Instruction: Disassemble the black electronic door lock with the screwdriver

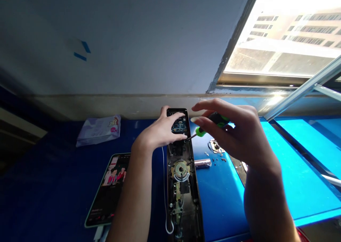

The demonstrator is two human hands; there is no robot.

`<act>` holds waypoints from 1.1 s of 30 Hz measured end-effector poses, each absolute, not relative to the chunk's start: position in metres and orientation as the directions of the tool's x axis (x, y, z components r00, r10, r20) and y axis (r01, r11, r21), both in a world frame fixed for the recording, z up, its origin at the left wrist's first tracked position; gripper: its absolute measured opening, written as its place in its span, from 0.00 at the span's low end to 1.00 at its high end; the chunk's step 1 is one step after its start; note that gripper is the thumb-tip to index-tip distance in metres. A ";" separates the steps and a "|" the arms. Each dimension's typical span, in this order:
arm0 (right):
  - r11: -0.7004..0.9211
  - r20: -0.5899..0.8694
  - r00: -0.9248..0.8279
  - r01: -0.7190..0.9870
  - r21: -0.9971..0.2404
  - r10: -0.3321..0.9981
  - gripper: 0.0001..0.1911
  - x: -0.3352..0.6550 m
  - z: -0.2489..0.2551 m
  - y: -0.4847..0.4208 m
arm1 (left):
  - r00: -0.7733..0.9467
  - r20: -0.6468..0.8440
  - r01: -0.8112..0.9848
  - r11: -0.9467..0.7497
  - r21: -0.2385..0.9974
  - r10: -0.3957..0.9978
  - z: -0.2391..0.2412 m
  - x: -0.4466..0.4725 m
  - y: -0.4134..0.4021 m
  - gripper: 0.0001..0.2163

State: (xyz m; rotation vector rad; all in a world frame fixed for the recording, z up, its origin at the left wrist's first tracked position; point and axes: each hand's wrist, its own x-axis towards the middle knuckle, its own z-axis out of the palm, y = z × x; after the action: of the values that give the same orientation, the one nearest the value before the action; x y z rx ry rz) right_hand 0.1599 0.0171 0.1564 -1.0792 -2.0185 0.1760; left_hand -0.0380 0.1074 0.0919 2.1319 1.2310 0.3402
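Observation:
A long black housing (192,194), which looks like an electronic door lock, lies open lengthwise in front of me. It has a circuit board (179,126) at its far end and a round metal part (181,170) in the middle. My left hand (162,130) grips the far end, fingers spread over the board and the edge. My right hand (234,128) holds a screwdriver (200,131) with a green and black handle. Its shaft slants down left to the housing beside my left thumb; the tip's exact contact is hard to see.
Several small screws (215,161), a metal cylinder (203,163) and a small wired part (216,147) lie to the right. On the left are a phone (106,192), a white cable (164,185) and a tissue pack (99,130). A metal ladder (301,89) leans at the right.

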 end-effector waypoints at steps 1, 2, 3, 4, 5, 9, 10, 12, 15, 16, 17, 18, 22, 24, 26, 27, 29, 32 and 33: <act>0.622 0.593 -0.299 0.629 -0.467 0.748 0.09 0.160 0.157 0.017 | 0.524 -0.093 0.679 -0.350 0.645 0.846 0.092 -0.038 0.107 0.37; 0.620 0.585 -0.303 0.628 -0.471 0.752 0.09 0.161 0.157 0.017 | 0.521 -0.095 0.682 -0.347 0.643 0.848 0.092 -0.038 0.107 0.36; 0.617 0.578 -0.305 0.626 -0.477 0.757 0.09 0.162 0.157 0.017 | 0.519 -0.097 0.686 -0.345 0.641 0.850 0.092 -0.038 0.107 0.36; 0.615 0.574 -0.306 0.625 -0.481 0.760 0.10 0.163 0.157 0.017 | 0.515 -0.098 0.689 -0.344 0.638 0.851 0.092 -0.037 0.107 0.36; 0.613 0.572 -0.304 0.625 -0.483 0.761 0.10 0.163 0.157 0.017 | 0.512 -0.097 0.692 -0.343 0.635 0.853 0.092 -0.037 0.107 0.37; 0.610 0.574 -0.300 0.631 -0.480 0.762 0.09 0.165 0.156 0.017 | 0.507 -0.102 0.701 -0.341 0.627 0.856 0.093 -0.037 0.107 0.38; 0.611 0.572 -0.303 0.630 -0.480 0.762 0.09 0.166 0.156 0.017 | 0.509 -0.105 0.702 -0.341 0.625 0.855 0.093 -0.036 0.107 0.38; 0.622 0.571 -0.319 0.624 -0.474 0.756 0.08 0.167 0.157 0.017 | 0.510 -0.107 0.703 -0.342 0.623 0.853 0.094 -0.036 0.107 0.38; 0.635 0.562 -0.345 0.610 -0.474 0.752 0.10 0.169 0.159 0.015 | 0.504 -0.100 0.704 -0.340 0.624 0.858 0.094 -0.036 0.106 0.38; 0.636 0.558 -0.351 0.607 -0.476 0.752 0.12 0.170 0.160 0.014 | 0.502 -0.100 0.704 -0.338 0.625 0.859 0.094 -0.036 0.106 0.38; 0.640 0.554 -0.359 0.602 -0.478 0.751 0.15 0.171 0.160 0.013 | 0.501 -0.103 0.703 -0.335 0.627 0.859 0.094 -0.036 0.106 0.38; 0.645 0.553 -0.366 0.595 -0.479 0.748 0.17 0.171 0.161 0.012 | 0.501 -0.105 0.703 -0.333 0.629 0.859 0.095 -0.035 0.106 0.38; 0.638 0.577 -0.340 0.621 -0.456 0.743 0.15 0.169 0.159 0.012 | 0.490 -0.120 0.716 -0.320 0.620 0.864 0.097 -0.035 0.105 0.38; 0.613 0.596 -0.299 0.660 -0.435 0.745 0.08 0.167 0.157 0.014 | 0.479 -0.132 0.727 -0.309 0.613 0.868 0.098 -0.035 0.104 0.38; 0.610 0.604 -0.294 0.672 -0.420 0.741 0.05 0.166 0.155 0.016 | 0.480 -0.135 0.727 -0.306 0.615 0.867 0.097 -0.035 0.104 0.38; 0.618 0.606 -0.304 0.668 -0.415 0.736 0.05 0.166 0.155 0.016 | 0.485 -0.131 0.722 -0.311 0.618 0.864 0.097 -0.035 0.104 0.38; 0.638 0.605 -0.329 0.653 -0.408 0.724 0.10 0.167 0.155 0.017 | 0.494 -0.122 0.716 -0.324 0.618 0.861 0.096 -0.035 0.105 0.38; 0.654 0.596 -0.356 0.635 -0.410 0.720 0.19 0.170 0.157 0.016 | 0.499 -0.125 0.718 -0.328 0.613 0.858 0.095 -0.036 0.106 0.39; 0.653 0.591 -0.358 0.634 -0.414 0.722 0.20 0.170 0.158 0.015 | 0.499 -0.128 0.720 -0.328 0.612 0.857 0.095 -0.036 0.106 0.39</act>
State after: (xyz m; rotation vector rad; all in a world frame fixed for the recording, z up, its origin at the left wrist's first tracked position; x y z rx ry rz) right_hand 0.1704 0.0151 0.1576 -1.0489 -2.0913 0.1456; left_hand -0.0362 0.1063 0.0948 2.1295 1.2881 0.2898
